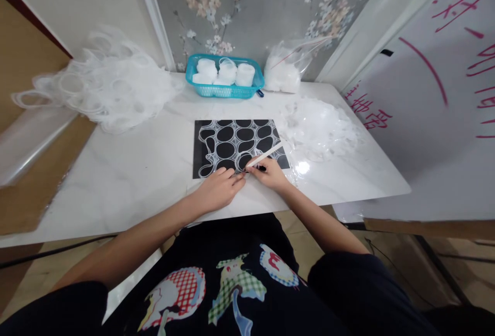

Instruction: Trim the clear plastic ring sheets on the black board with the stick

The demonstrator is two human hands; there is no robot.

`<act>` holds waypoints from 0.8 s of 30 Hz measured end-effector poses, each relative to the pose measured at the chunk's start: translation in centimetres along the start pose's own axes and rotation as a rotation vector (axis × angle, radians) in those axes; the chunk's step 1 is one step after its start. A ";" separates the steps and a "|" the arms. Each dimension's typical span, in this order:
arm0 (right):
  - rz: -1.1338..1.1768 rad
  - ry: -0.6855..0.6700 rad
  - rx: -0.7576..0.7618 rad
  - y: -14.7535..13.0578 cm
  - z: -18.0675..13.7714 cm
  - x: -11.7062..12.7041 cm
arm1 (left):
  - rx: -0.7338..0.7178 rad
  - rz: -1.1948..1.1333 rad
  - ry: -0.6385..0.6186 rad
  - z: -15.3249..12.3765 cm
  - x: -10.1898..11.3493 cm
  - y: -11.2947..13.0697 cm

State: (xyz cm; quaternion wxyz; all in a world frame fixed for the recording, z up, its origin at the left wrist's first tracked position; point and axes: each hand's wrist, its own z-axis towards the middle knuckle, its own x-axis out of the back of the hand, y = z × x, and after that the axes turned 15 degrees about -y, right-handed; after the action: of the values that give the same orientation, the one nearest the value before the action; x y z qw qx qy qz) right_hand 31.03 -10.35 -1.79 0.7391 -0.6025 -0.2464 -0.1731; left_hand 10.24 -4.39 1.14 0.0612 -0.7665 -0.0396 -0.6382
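A black sheet lies on the white table, covered by a translucent white lattice with rows of oval openings. On its left side the lattice edge is wavy, with part cut away. My right hand is closed around a slim white stick-shaped tool, tilted up to the right, its lower end at the sheet's front edge. My left hand rests at that same edge, fingers stretched toward the tool's lower end and lying low on the surface. What lies under its fingertips is hidden.
A turquoise basket of white rolled pieces stands at the back, beside a clear bag of white material. A heap of translucent rings lies left, scraps lie right. A whiteboard borders the table's right side.
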 end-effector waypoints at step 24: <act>-0.299 0.624 -0.060 2.2 2.9 9.2 | 0.199 -0.359 -0.043 -0.1 1.0 0.2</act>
State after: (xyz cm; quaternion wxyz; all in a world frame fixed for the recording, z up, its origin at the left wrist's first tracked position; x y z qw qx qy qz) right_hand 39.28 -6.65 2.15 0.7273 -0.4992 -0.0888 -0.4626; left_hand 10.35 -4.60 2.10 0.0208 -0.7506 -0.2396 -0.6154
